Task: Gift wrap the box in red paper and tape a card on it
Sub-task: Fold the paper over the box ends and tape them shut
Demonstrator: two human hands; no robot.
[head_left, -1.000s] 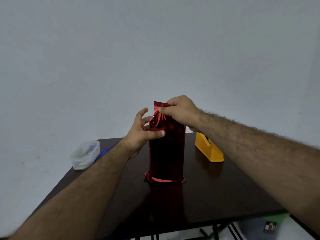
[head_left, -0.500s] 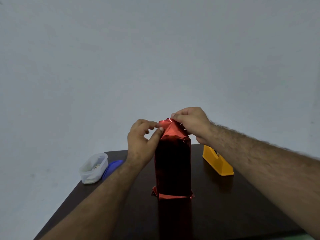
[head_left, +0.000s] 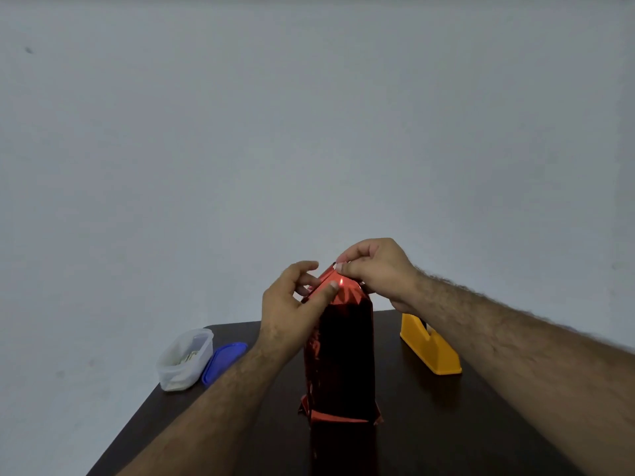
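backdrop: plain grey wall behind a dark glossy desk (head_left: 446,424).
box: tall upright box in red paper (head_left: 338,355), standing near the middle of the desk; foil-like, shiny, creased, bottom end folded with small flaps sticking out.
left hand: left hand (head_left: 288,310) at 9 o'clock of the box top, thumb pressing the slanted fold flat, other fingers loosely curled behind the paper.
right hand: right hand (head_left: 374,269) at 1 o'clock of the top, thumb and forefinger pinching the raised paper tip.
step: judged as closing the top end; no tape seen on it, no card in view.
risk: slick foil likely to spring open if either hold eases; hard pull on the tip could tear the thin sheet; sideways push could topple the tall narrow box.
dispenser: yellow wedge-shaped tape dispenser (head_left: 429,348) at 3 o'clock, hard plastic, partly behind the right forearm.
tub: clear plastic tub (head_left: 184,362) at 9 o'clock, contents unclear, blue lid (head_left: 223,360) just beside it.
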